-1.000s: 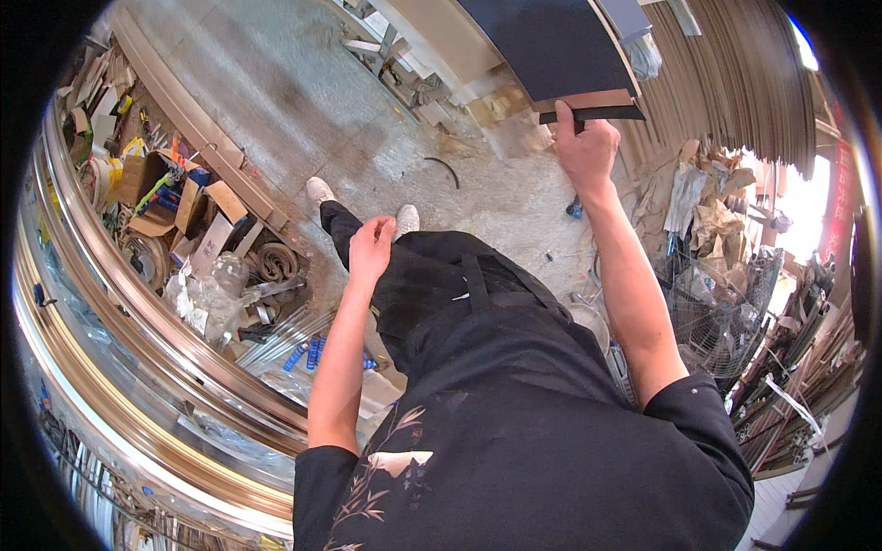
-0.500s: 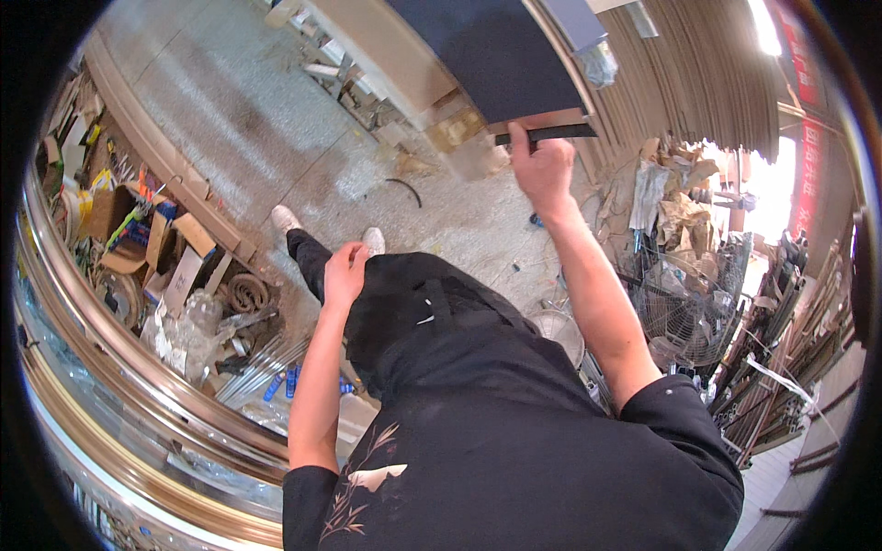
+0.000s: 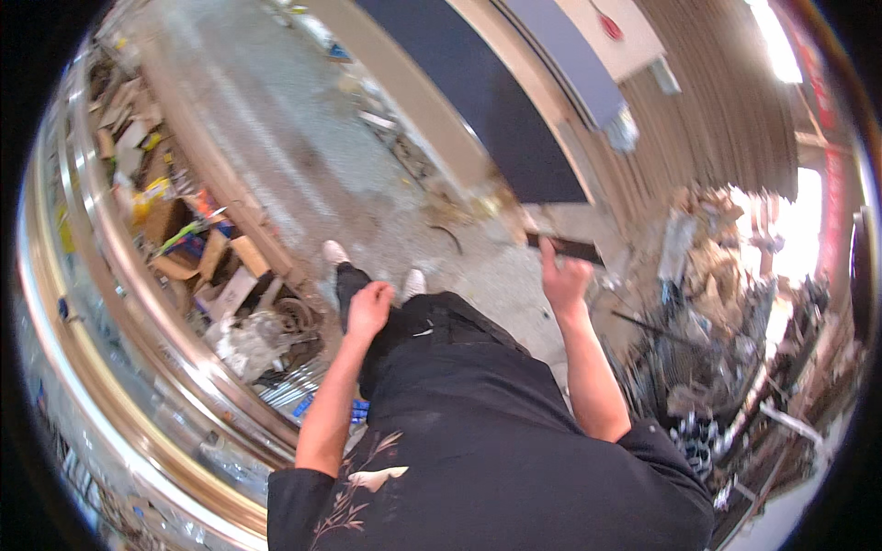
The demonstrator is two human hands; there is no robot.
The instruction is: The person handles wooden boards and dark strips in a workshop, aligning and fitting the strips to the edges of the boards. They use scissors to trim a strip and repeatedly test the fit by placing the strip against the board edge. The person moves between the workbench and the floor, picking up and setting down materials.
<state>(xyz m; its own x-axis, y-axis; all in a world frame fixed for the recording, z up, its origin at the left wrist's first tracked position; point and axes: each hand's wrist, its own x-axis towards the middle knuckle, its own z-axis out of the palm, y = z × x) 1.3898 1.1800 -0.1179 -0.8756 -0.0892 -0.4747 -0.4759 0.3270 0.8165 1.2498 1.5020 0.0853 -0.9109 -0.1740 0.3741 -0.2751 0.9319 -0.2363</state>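
Note:
My right hand (image 3: 565,280) is closed round a short dark flat strip (image 3: 584,249), held out ahead of me and to the right, above the floor. The strip lies crosswise, one end sticking out past each side of my fingers. My left hand (image 3: 370,309) hangs in front of my thigh, its fingers curled together. Whether anything is inside them is hidden. Beyond the strip stands a dark panel (image 3: 514,129) with a light brown edge.
At left, a bin of scraps (image 3: 220,266) lies beside long metallic profiles (image 3: 138,349). Tall stacked brown sheets (image 3: 726,101) stand at far right. Below them are crumpled wrapping (image 3: 717,257) and a blurred wire fan guard (image 3: 684,354). A curved dark strip (image 3: 450,237) lies on the floor.
The view has shifted, so the floor, panel and bin sit lower and further right. My right hand, still gripping the strip, now appears lower and clear of the panel's bottom edge.

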